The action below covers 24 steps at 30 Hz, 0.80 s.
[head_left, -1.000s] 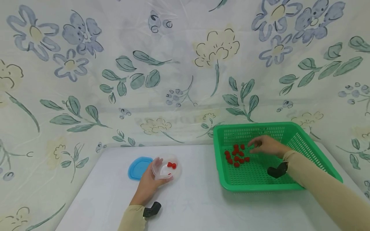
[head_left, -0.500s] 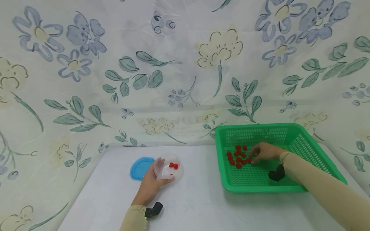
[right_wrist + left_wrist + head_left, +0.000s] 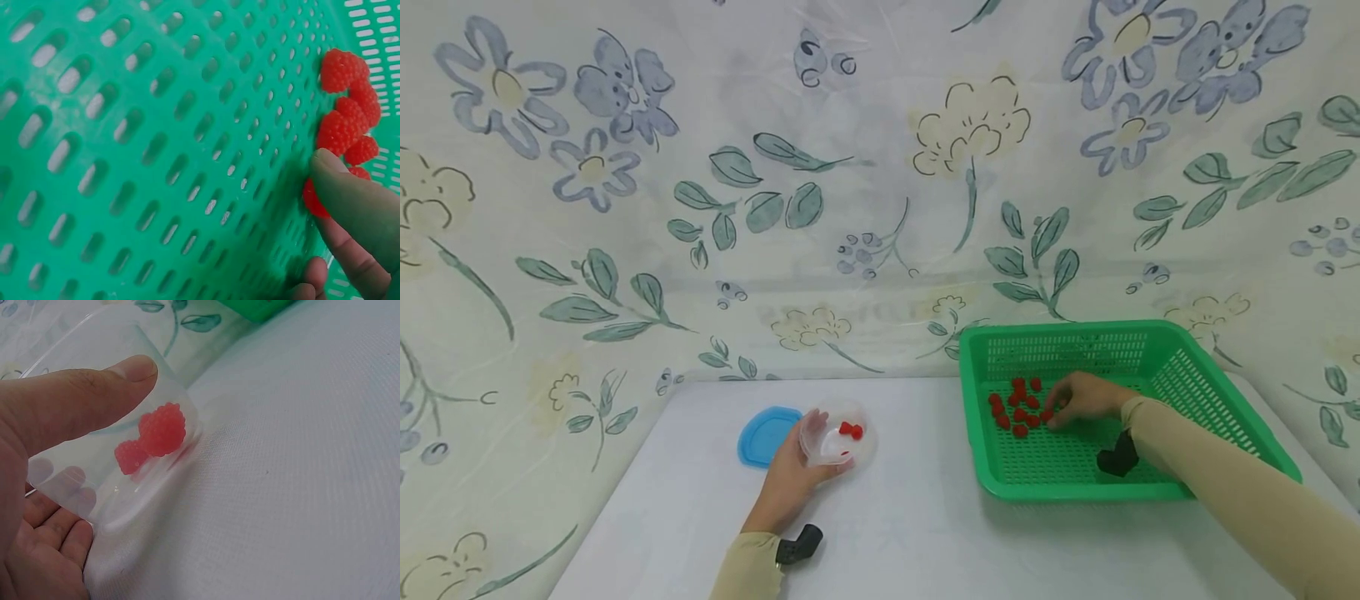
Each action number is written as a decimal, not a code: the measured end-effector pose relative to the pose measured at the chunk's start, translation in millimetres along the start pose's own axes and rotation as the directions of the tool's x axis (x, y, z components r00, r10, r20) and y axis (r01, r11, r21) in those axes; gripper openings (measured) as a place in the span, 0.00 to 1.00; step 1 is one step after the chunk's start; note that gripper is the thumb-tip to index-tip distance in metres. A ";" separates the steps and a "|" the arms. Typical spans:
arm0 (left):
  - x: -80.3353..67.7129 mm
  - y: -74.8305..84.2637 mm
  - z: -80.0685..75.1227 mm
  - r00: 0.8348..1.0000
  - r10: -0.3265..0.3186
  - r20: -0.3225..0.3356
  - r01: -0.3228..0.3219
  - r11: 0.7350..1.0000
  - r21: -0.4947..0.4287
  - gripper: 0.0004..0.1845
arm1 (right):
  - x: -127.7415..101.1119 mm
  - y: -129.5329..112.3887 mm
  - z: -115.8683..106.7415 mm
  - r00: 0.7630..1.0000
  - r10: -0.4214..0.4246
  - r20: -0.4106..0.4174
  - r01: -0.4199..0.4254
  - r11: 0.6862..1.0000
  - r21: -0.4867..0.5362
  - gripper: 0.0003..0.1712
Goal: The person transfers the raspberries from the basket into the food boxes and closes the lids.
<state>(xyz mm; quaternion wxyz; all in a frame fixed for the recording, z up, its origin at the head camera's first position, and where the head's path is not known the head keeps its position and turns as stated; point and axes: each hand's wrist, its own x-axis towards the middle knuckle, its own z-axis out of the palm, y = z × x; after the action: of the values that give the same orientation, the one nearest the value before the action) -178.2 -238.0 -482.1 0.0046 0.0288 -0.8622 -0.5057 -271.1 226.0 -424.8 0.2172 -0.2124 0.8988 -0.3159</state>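
A clear plastic tub is tilted in my left hand, which grips it with the thumb along one side and fingers on the other. Inside it, the left wrist view shows red raspberries near the bottom. Over at the right, my right hand reaches down into a green perforated basket. Its thumb and forefinger pinch a raspberry, partly hidden by the thumb in the right wrist view. Several more raspberries lie loose on the basket floor, just left of those fingertips.
Behind the left hand lies a blue lid flat on the white table. A floral cloth hangs behind the table. The basket's raised walls surround the right hand.
My right hand has lowered into the basket and its fingers have closed on a raspberry at the cluster's right edge. My left hand keeps holding the tub. The head view has shifted slightly.
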 end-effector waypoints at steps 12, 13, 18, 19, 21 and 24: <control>-1.3 0.1 0.0 1.000 0.013 -0.001 -0.013 1.000 -0.025 0.56 | -1.6 -4.9 -7.4 0.999 -0.004 -0.040 0.005 1.000 0.025 0.16; -1.4 0.0 -0.1 1.000 0.015 -0.002 -0.015 1.000 -0.026 0.56 | -1.6 -5.7 -7.8 0.999 -0.001 -0.050 0.003 1.000 0.029 0.17; -1.3 -1.0 -0.2 1.000 0.017 -0.002 -0.017 0.999 -0.036 0.56 | -1.9 -12.0 -9.8 0.997 0.003 -0.080 0.001 0.999 0.050 0.18; -0.9 -1.4 -0.1 1.000 0.017 -0.002 -0.017 0.999 -0.037 0.56 | -2.0 -13.2 -10.3 0.996 0.001 -0.087 0.003 0.999 0.051 0.18; -0.3 -2.1 0.1 1.000 0.014 -0.001 -0.014 0.999 -0.039 0.56 | -2.7 -15.9 -11.9 0.995 -0.005 -0.101 0.011 0.999 0.053 0.17; -0.1 -2.4 0.0 1.000 0.013 -0.003 -0.013 0.999 -0.039 0.56 | -4.8 -19.1 -14.8 0.992 -0.026 -0.123 0.032 0.999 0.042 0.18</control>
<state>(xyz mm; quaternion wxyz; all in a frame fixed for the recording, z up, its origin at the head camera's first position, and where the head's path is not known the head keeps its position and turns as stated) -178.1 -239.2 -484.2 0.0095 0.0239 -0.8522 -0.5226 -270.3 222.0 -400.5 0.1615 -0.2008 0.9001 -0.3514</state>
